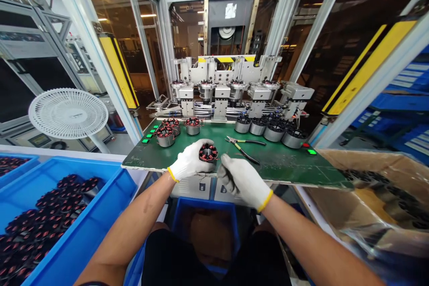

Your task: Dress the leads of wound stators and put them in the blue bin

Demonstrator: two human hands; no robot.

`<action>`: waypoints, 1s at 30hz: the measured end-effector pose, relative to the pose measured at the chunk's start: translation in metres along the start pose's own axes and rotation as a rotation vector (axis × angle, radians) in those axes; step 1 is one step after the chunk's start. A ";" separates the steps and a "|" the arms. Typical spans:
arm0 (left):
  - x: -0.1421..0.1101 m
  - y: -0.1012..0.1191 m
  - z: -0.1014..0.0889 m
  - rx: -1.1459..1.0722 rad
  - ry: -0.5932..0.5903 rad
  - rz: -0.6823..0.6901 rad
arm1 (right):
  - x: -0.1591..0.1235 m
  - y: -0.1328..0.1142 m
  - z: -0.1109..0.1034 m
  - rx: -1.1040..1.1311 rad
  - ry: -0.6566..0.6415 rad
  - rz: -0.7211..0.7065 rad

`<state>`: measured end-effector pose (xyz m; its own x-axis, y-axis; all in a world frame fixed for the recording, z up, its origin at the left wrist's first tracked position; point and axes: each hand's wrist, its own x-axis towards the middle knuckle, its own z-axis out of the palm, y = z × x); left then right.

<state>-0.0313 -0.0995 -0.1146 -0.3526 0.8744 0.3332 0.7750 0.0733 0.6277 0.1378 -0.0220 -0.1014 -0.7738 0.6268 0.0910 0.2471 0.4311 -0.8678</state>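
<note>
The left hand wraps spread fingers around a wound stator; the right hand curls its fingers beside it, pinch unclear; pliers lie at two o'clock on the green surface.

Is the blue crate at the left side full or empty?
Not empty, and it looks nearly full: many wound stators with red coils lie packed together inside the blue crate.

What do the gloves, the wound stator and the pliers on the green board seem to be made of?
The glove on the left hand looks like knitted cotton, with a fuzzy weave. The wound stator has glossy red windings, likely enamelled copper, over a dark core of unclear material. The pliers look like grey steel, with plastic-coated handles, going by their colour.
</note>
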 end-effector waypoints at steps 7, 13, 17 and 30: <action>0.004 0.002 -0.007 -0.083 -0.060 0.027 | -0.017 0.004 0.017 -0.812 0.256 -0.203; 0.008 0.002 -0.019 -0.252 -0.225 0.053 | -0.014 0.021 0.042 0.503 -0.129 -0.049; 0.010 0.002 -0.021 -0.286 -0.263 0.084 | -0.010 0.032 0.066 1.029 -0.138 0.068; -0.031 0.015 -0.027 -0.076 0.134 -0.185 | -0.038 0.032 0.014 0.028 0.487 -0.127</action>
<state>-0.0229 -0.1386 -0.0964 -0.5555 0.7775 0.2949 0.6506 0.1855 0.7364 0.1668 -0.0407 -0.1392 -0.4328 0.8035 0.4087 0.1475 0.5104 -0.8472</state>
